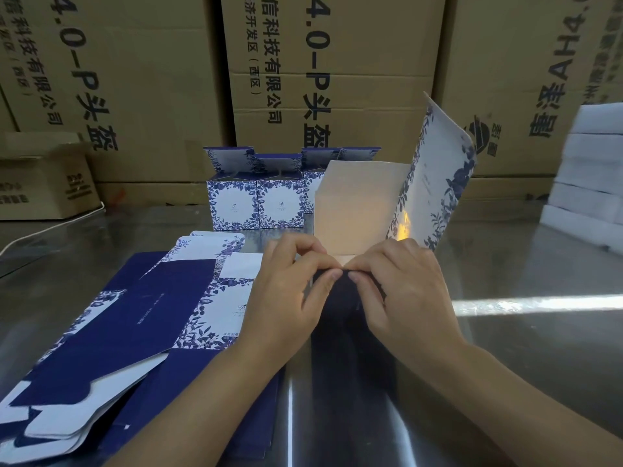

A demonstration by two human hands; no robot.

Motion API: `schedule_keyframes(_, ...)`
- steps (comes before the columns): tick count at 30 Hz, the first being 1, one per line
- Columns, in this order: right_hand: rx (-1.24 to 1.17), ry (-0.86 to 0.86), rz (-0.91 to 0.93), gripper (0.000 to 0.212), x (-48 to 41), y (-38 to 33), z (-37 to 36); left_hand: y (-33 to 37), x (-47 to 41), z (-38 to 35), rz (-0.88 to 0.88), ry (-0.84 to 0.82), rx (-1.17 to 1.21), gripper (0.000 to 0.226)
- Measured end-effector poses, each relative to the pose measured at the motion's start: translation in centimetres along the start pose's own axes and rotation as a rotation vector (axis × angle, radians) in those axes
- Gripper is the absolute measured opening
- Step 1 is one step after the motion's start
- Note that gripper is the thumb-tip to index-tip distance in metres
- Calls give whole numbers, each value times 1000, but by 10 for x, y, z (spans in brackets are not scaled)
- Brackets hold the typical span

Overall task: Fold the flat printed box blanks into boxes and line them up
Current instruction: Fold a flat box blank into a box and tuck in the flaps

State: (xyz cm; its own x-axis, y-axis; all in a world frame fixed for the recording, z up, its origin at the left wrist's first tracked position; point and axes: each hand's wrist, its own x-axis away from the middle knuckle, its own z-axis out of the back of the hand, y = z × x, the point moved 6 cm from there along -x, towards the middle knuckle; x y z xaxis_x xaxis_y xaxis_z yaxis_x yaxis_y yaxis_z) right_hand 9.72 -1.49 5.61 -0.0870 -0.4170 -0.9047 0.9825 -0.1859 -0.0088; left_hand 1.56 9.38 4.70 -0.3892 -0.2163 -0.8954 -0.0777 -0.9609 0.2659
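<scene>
A half-folded box [364, 203], white inside and printed with blue flowers outside, lies open toward me at the table's middle, one long panel standing up at its right. My left hand [286, 291] and my right hand [404, 291] meet at its near edge, both pinching a dark blue flap between thumbs and fingers. A fanned stack of flat blue-and-white blanks [118, 332] lies to the left of my left arm. Several finished boxes [259, 200] with lids up stand in a row behind.
The work surface is a shiny metal table [522, 332]. Large brown cartons [330, 62] wall off the back, a smaller carton [43, 183] sits at the far left, and a stack of white foam pieces [590, 176] stands at the right edge.
</scene>
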Motion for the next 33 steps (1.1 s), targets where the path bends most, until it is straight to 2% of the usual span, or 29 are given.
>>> schedule_keyframes(10, -11, 33, 48, 15, 3, 4, 1, -2, 2, 1, -48, 61, -84, 20)
schedule_keyframes(17, 209, 127, 105, 15, -2, 7, 14, -13, 0, 10, 36, 120, -132, 25)
schedule_keyframes(24, 205, 42, 41, 24, -2, 17, 8, -13, 0, 10, 5, 134, -139, 23)
schedule_keyframes(29, 192, 62, -41, 22, -5, 19, 18, -14, -1, 11, 3, 147, -146, 22)
schedule_keyframes(33, 278, 16, -7, 22, -8, 24, 21, -14, -1, 11, 13, 145, -154, 23)
